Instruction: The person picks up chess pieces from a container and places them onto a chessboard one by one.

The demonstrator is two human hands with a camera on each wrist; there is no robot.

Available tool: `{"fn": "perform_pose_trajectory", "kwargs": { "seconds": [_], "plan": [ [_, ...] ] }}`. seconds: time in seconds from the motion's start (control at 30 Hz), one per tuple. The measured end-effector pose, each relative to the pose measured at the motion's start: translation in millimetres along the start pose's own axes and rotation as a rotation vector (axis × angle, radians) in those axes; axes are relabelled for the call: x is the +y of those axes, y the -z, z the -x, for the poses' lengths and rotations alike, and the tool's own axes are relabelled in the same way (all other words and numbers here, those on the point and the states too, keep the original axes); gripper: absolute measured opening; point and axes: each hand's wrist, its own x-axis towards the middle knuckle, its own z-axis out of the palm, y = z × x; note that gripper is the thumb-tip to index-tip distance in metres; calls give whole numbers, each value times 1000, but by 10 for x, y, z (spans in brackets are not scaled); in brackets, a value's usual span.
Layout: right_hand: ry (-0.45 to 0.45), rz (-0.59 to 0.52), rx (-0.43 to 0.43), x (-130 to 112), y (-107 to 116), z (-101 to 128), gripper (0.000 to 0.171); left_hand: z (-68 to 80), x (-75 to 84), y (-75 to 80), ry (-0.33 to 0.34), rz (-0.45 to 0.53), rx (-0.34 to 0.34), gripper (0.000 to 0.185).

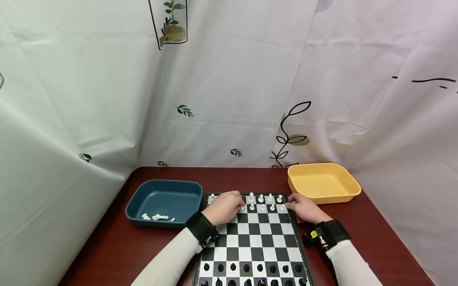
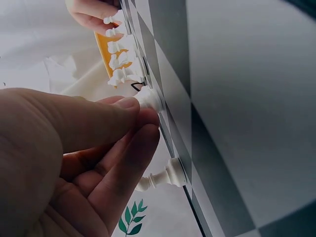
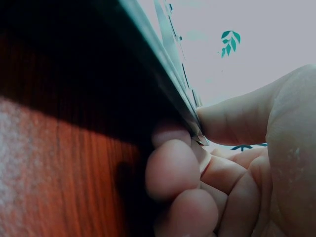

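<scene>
Chessboard [image 1: 255,240] with one white piece [image 2: 148,100] pinched near its far side

On my head feed, the left hand [image 1: 225,207] lies over the far left part of the chessboard. Its wrist view shows me thumb and fingertips closed on the white piece, whose base is at or just above the squares; I cannot tell which. A second white piece [image 2: 168,177] stands near it, close to the far edge. The right hand [image 1: 307,208] grips the chessboard's right edge near the far corner; from its wrist camera I see the thumb above and curled fingers beneath. Between the hands, other white pieces [image 1: 261,198] stand in two rows; black pieces [image 1: 246,268] occupy two rows at the near end. To the left I note a blue tray [image 1: 171,198] with loose white pieces [image 1: 160,217] lying in it. A yellow tray [image 1: 318,180] sits beyond the right hand, on the reddish-brown table [image 1: 107,250].
</scene>
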Motion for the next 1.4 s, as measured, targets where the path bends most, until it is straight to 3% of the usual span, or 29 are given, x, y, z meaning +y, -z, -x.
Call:
{"fn": "perform_pose_trajectory", "kwargs": {
  "seconds": [0.37, 0.93, 1.17, 1.4],
  "plan": [
    [-4, 7, 0, -8, 1, 5, 16, -6, 12, -14, 43, 30, -23, 24],
    [3, 6, -6, -5, 9, 2, 15, -5, 5, -7, 25, 16, -19, 21],
    [-5, 7, -4, -4, 9, -2, 14, 61, 27, 196, 34, 53, 15, 23],
    [3, 4, -6, -15, 10, 6, 15, 212, -129, 489, 56, 63, 144, 21]
  ]
}}
